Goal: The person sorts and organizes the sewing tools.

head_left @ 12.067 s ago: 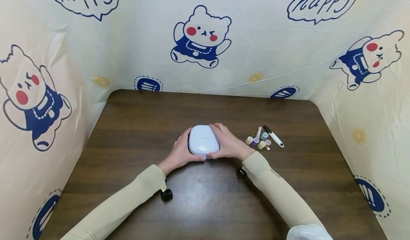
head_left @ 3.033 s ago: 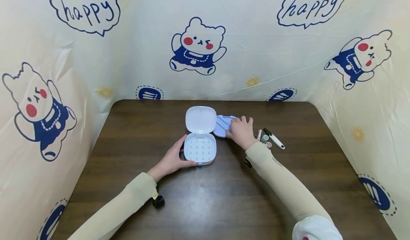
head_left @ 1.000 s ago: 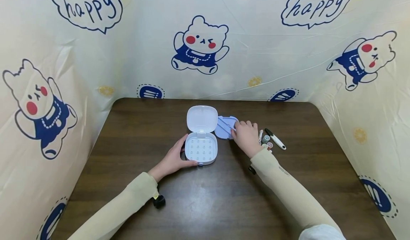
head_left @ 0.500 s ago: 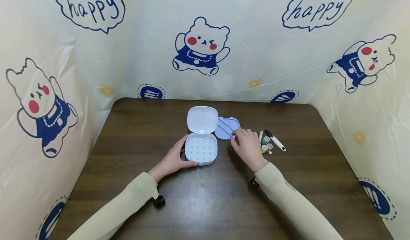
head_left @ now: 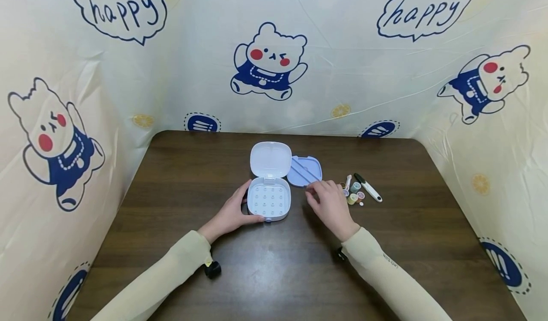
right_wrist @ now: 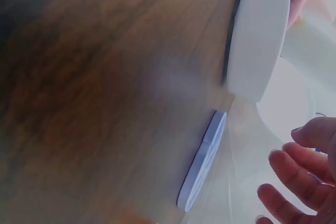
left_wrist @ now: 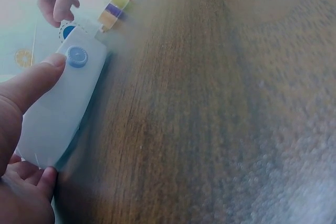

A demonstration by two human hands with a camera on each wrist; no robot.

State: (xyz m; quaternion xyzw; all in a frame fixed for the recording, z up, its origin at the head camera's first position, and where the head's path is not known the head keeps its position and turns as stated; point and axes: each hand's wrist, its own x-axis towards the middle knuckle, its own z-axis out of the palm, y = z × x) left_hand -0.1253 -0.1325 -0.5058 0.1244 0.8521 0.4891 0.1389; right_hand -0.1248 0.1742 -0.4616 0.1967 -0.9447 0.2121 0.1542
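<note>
A small pale blue-white plastic box (head_left: 269, 201) sits on the table with its lid (head_left: 270, 159) swung back; rows of small pegs show inside. My left hand (head_left: 231, 212) holds the box by its left side. In the left wrist view its thumb rests beside the round blue button (left_wrist: 77, 56), with the other fingers round the far side. To the right of the lid lies a lavender tray (head_left: 305, 171) with diagonal ridges. My right hand (head_left: 333, 208) hovers at the tray's near side, fingers loosely bent. The right wrist view shows nothing between those fingers, apart from the tray.
Several small thread spools (head_left: 356, 187) stand grouped right of my right hand, with a small white piece (head_left: 348, 181) beside them. A slim black-and-white tool (head_left: 368, 188) lies behind them. A printed curtain (head_left: 317, 73) surrounds the brown table (head_left: 205, 164).
Twelve seconds ago both hands held the box closed; its lid is now back and the tray lies outside. Over the last second my right hand has let go of the tray and drawn back.
</note>
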